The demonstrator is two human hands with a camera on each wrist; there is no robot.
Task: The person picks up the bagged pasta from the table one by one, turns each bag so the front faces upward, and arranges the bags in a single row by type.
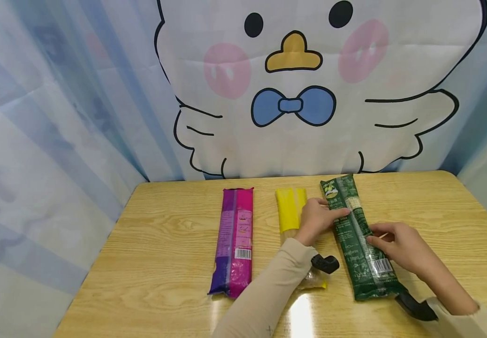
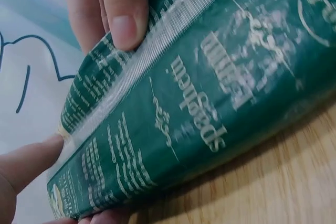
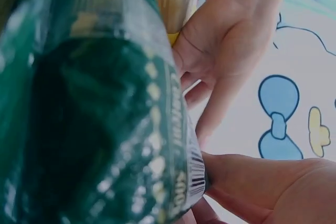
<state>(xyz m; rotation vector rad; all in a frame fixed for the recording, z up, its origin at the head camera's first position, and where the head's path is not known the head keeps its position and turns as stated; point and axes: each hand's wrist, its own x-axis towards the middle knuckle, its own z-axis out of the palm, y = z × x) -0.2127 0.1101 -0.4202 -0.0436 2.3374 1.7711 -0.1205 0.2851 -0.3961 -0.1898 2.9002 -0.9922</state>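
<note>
A green spaghetti packet [image 1: 355, 249] lies between both hands at the right of the table, slightly slanted, its back seam and barcode facing up. My left hand [image 1: 317, 219] holds its upper left edge, the thumb on top and fingers beneath. On the opposite edge, lower down, my right hand [image 1: 404, 246] grips it with the thumb on top. In the left wrist view the packet [image 2: 194, 87] is tilted, one long side close to the wood. The right wrist view has the packet's [image 3: 105, 119] barcode end up close, with the right thumb [image 3: 247, 174] against it.
Left of the green packet lies a yellow and clear packet [image 1: 290, 209], partly covered by the left arm. Further left is a purple and pink packet [image 1: 235, 239] with a barcode. The wooden table [image 1: 163, 244] ends at a cartoon-printed curtain [image 1: 290, 150].
</note>
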